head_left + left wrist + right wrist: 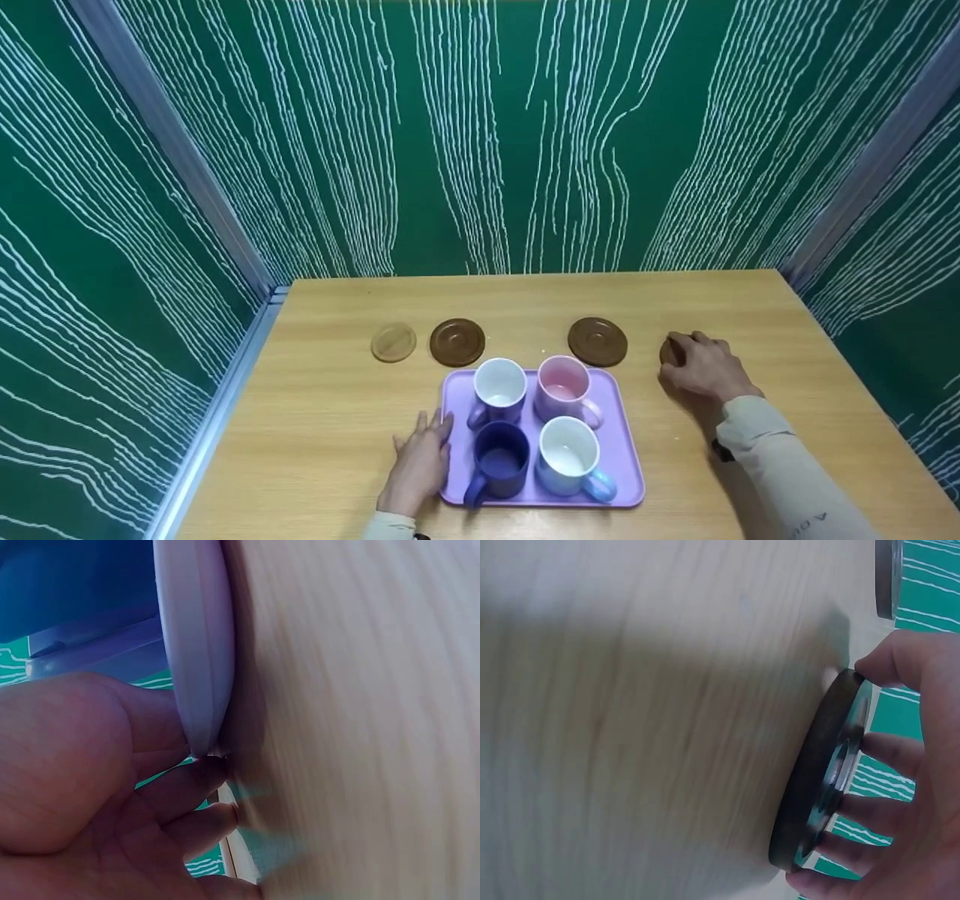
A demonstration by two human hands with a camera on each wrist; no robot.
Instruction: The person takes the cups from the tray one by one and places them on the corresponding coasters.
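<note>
1. Right wrist view: the right hand [934,795] grips a dark brown, round, wood-like coaster [817,765], thumb and little finger at opposite ends of the rim, the other fingers on its face; this wide span probably keeps the disc level.
2. The coaster is toward the right of the pale wooden table [300,420], well apart from the lavender rectangular tray [627,439]; whether it touches the wood, I cannot tell.
3. The left hand [421,457] rests at the tray's left rim, fingers spread, not visibly clamped on anything, perhaps steadying it.
4. Four upright mugs stand two by two on the tray, handles turned outward, likely so they don't knock together.
5. The gripped coaster looks smooth and thick-edged, its face glossy and ringed.
</note>
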